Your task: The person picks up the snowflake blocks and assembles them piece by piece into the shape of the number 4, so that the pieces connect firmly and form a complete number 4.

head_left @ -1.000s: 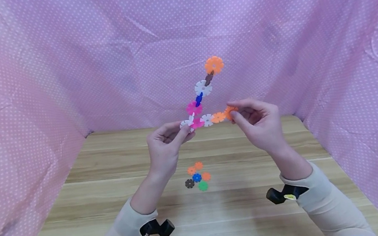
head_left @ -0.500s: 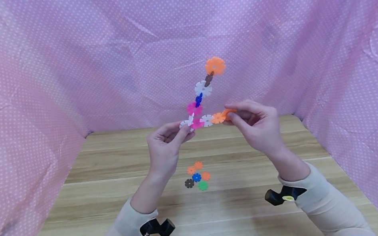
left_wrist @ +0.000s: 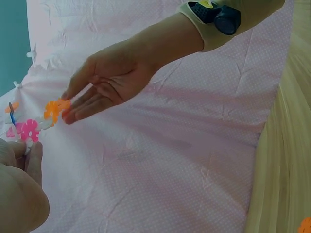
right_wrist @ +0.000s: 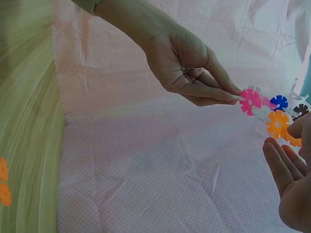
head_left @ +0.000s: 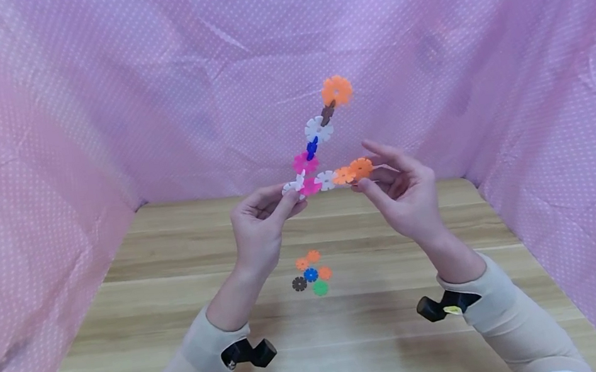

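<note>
My left hand (head_left: pixel 258 229) pinches a white snowflake disc (head_left: pixel 291 188) at the corner of a linked chain of snowflake discs, held up above the table. One branch rises through a pink disc (head_left: pixel 304 163), a blue one (head_left: pixel 312 147), a white one and a brown one to an orange disc (head_left: pixel 337 90) at the top. The other branch runs right through pink and white to two orange discs, the outermost orange disc (head_left: pixel 361 168) being at my right hand (head_left: pixel 408 196). That hand's index finger is raised off the disc, and its thumb lies just below it.
Several loose snowflake discs lie in a cluster on the wooden table (head_left: pixel 181 329), among them a blue disc (head_left: pixel 310 275), a green disc (head_left: pixel 320 287) and a black disc (head_left: pixel 299 284). A pink dotted cloth (head_left: pixel 205 97) surrounds the table at the back and sides.
My right fingers have loosened from the end orange disc, and the index finger has lifted away. That disc shows fully now, overlapping the orange one beside it. The left hand keeps its pinch.
</note>
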Available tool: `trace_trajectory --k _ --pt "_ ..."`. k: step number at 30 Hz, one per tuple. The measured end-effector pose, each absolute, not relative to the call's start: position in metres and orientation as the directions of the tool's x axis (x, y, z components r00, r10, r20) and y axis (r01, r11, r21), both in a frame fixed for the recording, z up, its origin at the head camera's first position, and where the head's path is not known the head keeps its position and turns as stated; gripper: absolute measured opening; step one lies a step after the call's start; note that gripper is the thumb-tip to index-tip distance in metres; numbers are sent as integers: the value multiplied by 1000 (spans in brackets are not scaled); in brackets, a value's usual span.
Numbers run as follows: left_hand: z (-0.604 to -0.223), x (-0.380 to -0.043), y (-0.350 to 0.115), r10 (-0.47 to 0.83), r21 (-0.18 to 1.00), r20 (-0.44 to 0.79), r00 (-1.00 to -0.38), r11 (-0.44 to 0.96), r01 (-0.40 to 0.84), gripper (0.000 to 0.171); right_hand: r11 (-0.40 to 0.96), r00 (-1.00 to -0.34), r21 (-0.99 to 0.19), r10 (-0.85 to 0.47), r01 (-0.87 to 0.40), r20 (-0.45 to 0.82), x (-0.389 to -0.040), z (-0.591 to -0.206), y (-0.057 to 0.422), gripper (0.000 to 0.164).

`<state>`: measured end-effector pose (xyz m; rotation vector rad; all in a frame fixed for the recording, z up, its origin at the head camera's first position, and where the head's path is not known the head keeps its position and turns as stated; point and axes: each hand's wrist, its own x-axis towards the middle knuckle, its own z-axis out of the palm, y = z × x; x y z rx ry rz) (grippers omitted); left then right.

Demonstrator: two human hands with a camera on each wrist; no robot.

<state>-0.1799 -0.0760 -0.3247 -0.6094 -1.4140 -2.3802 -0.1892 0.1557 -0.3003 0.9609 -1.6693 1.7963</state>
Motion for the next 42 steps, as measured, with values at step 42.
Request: trace_trajectory --k 42 --pt "-324 -181 -82 -94 733 484 -870 -499 462 44 585 -772 -582 -624 -566 123 -224 -466 115 28"
